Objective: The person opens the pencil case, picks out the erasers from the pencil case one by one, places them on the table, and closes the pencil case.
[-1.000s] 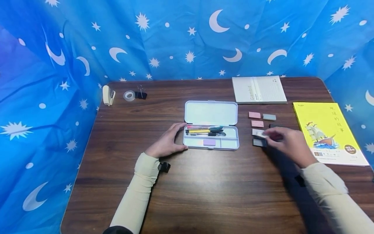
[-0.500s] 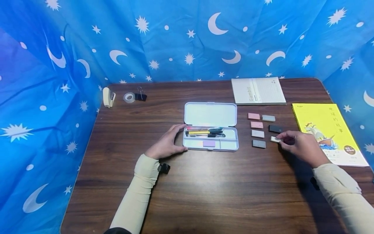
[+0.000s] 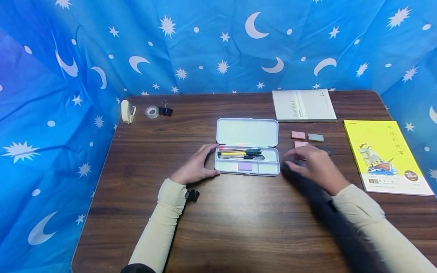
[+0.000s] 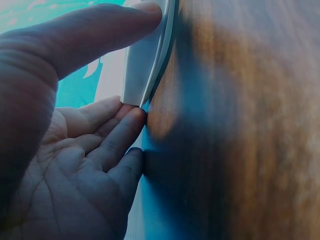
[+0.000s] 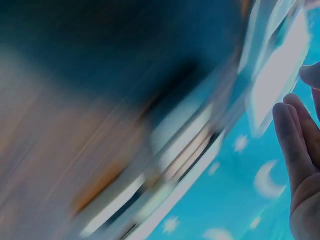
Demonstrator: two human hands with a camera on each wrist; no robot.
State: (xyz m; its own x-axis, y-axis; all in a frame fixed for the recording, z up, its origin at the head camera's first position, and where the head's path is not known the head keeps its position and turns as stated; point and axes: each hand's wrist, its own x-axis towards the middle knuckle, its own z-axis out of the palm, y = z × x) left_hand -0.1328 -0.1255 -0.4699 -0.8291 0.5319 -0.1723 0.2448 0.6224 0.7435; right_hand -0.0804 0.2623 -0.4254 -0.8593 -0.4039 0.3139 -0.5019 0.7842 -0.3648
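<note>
An open white pencil case (image 3: 268,167) lies at the table's middle, its lid (image 3: 247,132) folded back. Pens (image 3: 240,153) fill its long compartment, and a lilac eraser (image 3: 244,167) sits in the front one. My left hand (image 3: 194,166) holds the case's left end between thumb and fingers; the left wrist view shows fingertips against the case end (image 4: 142,60). Just right of the case hovers my right hand (image 3: 315,167), fingers loosely bent, nothing visible between them. It covers several erasers. Beyond it are a pink eraser (image 3: 298,135), a grey eraser (image 3: 315,137) and another pink eraser (image 3: 301,144).
A white notebook (image 3: 304,106) lies at the back right, a yellow book (image 3: 385,155) at the right. Back left are a cream stapler (image 3: 127,112), a tape roll (image 3: 151,112) and a black binder clip (image 3: 165,111). A blue curtain (image 3: 205,45) hangs behind the table.
My right hand carried a white eraser rightward and set it beside the dark one, then moved back left toward the case without it. My left hand has stayed at the case.
</note>
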